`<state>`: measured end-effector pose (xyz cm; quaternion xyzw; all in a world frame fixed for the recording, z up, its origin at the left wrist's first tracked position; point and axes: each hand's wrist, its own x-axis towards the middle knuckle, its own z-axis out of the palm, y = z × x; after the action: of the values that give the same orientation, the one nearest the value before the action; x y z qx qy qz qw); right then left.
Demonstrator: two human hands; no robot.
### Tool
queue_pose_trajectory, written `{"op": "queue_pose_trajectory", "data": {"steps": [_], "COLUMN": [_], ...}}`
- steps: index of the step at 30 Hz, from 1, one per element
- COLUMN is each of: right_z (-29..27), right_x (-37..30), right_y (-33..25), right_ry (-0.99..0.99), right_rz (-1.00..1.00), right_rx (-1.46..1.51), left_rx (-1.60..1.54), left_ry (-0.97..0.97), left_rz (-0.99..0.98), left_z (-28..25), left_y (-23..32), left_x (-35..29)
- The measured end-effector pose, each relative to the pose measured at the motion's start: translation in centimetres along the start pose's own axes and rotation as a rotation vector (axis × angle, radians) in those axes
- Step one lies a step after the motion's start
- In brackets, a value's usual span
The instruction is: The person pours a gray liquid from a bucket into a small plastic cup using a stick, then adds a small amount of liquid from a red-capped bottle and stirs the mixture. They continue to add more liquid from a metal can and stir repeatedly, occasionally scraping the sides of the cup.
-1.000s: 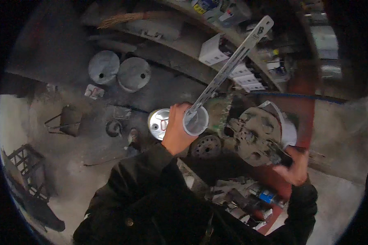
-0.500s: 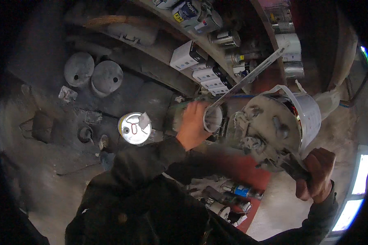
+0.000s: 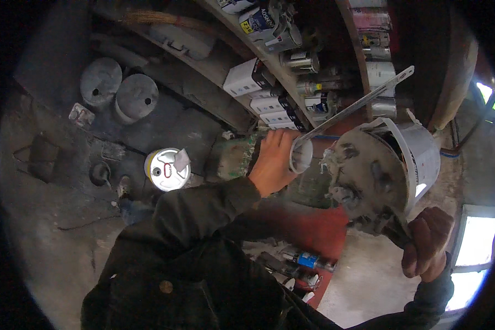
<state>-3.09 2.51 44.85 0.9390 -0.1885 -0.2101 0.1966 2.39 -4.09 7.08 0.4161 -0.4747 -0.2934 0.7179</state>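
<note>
in the head view, your left hand (image 3: 276, 160) is wrapped round a cup (image 3: 301, 157), a metal strip (image 3: 363, 102) set in it, long axis slanting up and to the right. the bucket (image 3: 428, 162) lies right of the cup, apart from it, its dusty lid (image 3: 366, 170) facing the cup. your right hand (image 3: 428, 242) is nearer the bucket, clenched on a dark piece (image 3: 393, 228) by the lid's lower edge; i cannot tell what that piece is.
</note>
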Motion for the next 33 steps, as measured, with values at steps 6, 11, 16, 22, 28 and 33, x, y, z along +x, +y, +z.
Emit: {"op": "queue_pose_trajectory", "data": {"steps": [6, 11, 16, 22, 28, 33], "right_z": [-1.8, -2.6, -3.4, -3.8, -3.8, -3.7], "right_x": [0.7, 0.9, 1.5, 1.4, 1.1, 1.0], "right_y": [-0.7, -1.7, -2.3, -3.0, -3.1, -2.9], "right_ry": [-0.074, -0.108, -0.125, -0.142, -0.113, -0.103], "right_rz": [-0.033, 0.0, -0.021, -0.032, -0.034, -0.06], "right_rx": [-0.044, -0.096, -0.059, -0.106, -0.078, -0.067], "left_rx": [-0.005, -0.017, -0.011, -0.016, -0.016, 0.0], "left_ry": [0.045, 0.046, 0.059, 0.074, 0.079, 0.063], "left_rz": [0.038, 0.041, 0.049, 0.038, 0.048, 0.026], "left_z": [0.1, 0.0, 0.0, -0.2, -0.1, -0.3], "left_y": [0.3, 0.6, 0.8, 1.3, 1.4, 1.7], "left_x": [0.0, 0.1, 0.0, -0.5, -0.7, -0.9]}}
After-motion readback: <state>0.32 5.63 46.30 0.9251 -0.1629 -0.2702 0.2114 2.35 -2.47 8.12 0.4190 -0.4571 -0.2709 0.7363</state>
